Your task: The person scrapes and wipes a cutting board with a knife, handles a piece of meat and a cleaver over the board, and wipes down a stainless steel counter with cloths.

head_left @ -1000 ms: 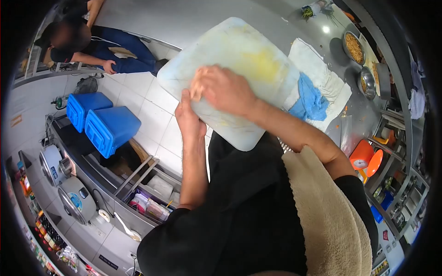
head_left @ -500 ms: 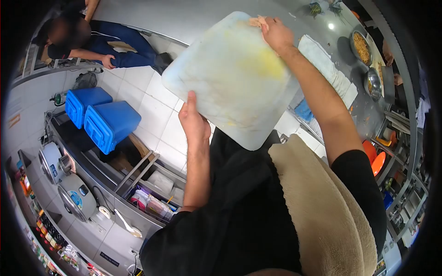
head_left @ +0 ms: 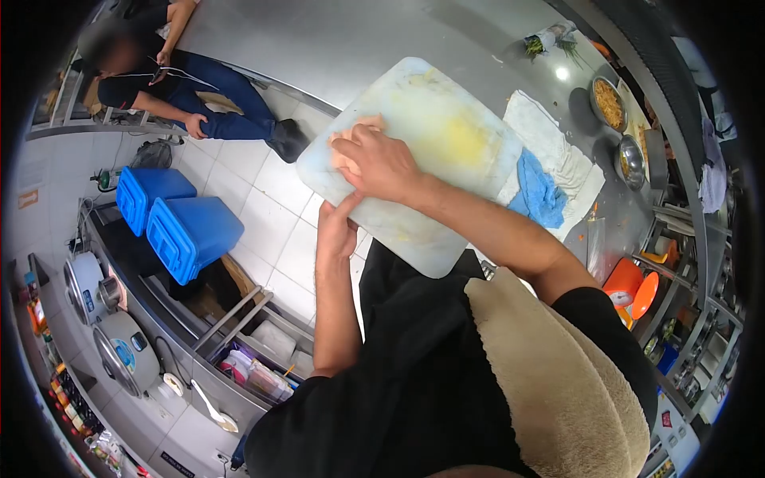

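A white plastic cutting board [head_left: 446, 147] with yellow stains is tilted up in front of me. My left hand [head_left: 338, 229] grips its near left edge, thumb on the face; the fingers behind are hidden. My right hand [head_left: 384, 166] lies over the board's left part, its fingers bent round a crumpled peach-coloured cloth [head_left: 372, 122] pressed on the surface. Most of that cloth is under the hand. White towels [head_left: 535, 119] and a blue cloth [head_left: 539, 190] lie on the steel counter [head_left: 319, 40] just right of the board.
A metal bowl of shredded orange-yellow food [head_left: 608, 103] and a second metal bowl [head_left: 629, 162] stand at the right. A seated person [head_left: 215, 88] is at the upper left. Two blue bins [head_left: 195, 231] stand left. An orange scale [head_left: 625, 285] is at the lower right.
My right hand has moved with the cloth from the board's far right edge to its left part, near my left hand. The board has shifted slightly down.
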Demonstrator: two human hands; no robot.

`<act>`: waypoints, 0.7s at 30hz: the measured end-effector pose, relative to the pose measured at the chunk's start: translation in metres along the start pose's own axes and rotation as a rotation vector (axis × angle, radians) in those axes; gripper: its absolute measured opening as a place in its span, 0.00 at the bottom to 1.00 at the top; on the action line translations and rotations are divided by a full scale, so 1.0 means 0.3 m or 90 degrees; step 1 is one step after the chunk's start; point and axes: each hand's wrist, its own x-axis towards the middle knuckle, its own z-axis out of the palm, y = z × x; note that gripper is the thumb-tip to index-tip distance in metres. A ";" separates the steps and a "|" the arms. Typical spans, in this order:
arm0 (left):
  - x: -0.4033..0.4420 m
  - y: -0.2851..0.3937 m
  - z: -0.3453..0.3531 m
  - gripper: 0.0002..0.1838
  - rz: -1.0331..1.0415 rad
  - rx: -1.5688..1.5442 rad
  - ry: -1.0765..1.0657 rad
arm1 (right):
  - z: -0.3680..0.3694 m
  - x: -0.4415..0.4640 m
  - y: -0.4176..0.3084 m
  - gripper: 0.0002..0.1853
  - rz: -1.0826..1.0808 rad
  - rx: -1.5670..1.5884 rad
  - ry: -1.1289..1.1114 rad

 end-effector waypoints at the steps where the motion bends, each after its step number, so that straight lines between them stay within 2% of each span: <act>1: -0.008 0.003 -0.006 0.27 -0.004 0.011 0.005 | 0.013 0.012 0.009 0.17 0.000 0.005 0.002; 3: -0.017 -0.003 -0.011 0.28 -0.014 0.030 0.017 | 0.035 0.049 0.061 0.14 0.001 0.014 0.001; 6: -0.008 -0.006 0.001 0.25 -0.001 0.041 0.025 | 0.054 0.118 0.160 0.09 0.010 -0.087 0.025; 7: -0.002 -0.010 -0.003 0.24 -0.001 0.050 0.032 | 0.028 0.153 0.193 0.06 0.057 -0.091 -0.031; 10: 0.020 -0.031 -0.010 0.19 0.006 0.061 0.053 | 0.049 0.237 0.377 0.06 0.120 -0.171 0.016; 12: 0.045 -0.019 0.007 0.14 0.021 0.048 0.064 | 0.067 0.289 0.522 0.07 0.098 -0.215 0.044; 14: 0.087 -0.033 0.005 0.12 0.044 0.051 0.075 | 0.050 0.333 0.634 0.10 0.145 -0.284 0.023; 16: 0.106 -0.044 -0.002 0.10 0.051 0.071 0.081 | -0.005 0.365 0.720 0.14 0.272 -0.251 0.036; 18: 0.124 -0.035 0.005 0.09 0.059 0.105 0.081 | -0.135 0.416 0.683 0.31 0.475 -0.126 -0.025; 20: 0.134 -0.027 0.037 0.11 0.050 0.081 0.076 | -0.100 0.403 0.825 0.25 0.376 -0.357 0.125; 21: 0.134 -0.021 0.060 0.12 0.046 0.057 0.068 | -0.078 0.395 0.894 0.22 0.381 -0.359 0.142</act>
